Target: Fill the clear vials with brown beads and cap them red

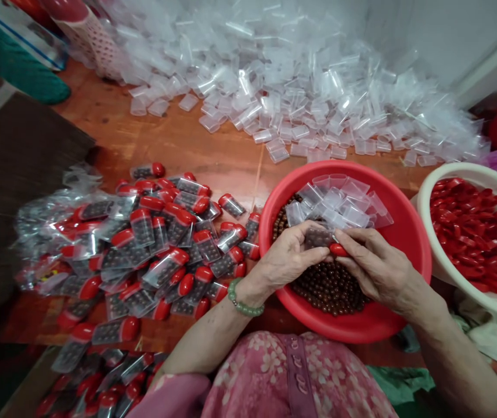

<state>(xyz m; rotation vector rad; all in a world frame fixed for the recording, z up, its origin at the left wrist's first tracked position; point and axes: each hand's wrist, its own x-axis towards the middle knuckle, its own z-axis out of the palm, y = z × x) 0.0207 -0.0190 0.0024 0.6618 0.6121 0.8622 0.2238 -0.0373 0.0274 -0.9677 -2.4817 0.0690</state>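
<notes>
Over a red basin (405,249), my left hand (290,252) grips a small clear plastic case (318,237) filled with dark brown balls. At the case's right end, my right hand (373,264) pinches a red cap (338,249); whether it is fully seated I cannot tell. Below both hands, a heap of brown balls (331,287) lies in the basin. Several empty clear cases (339,200) rest on the balls at the basin's far side. A green bead bracelet (245,299) circles my left wrist.
Filled cases with red caps (165,244) are piled to the left, more lying lower down. A large heap of empty clear cases (283,87) spreads along the back. On the right stands a white basin (425,232) of red caps (479,238). A dark box (22,162) borders the left.
</notes>
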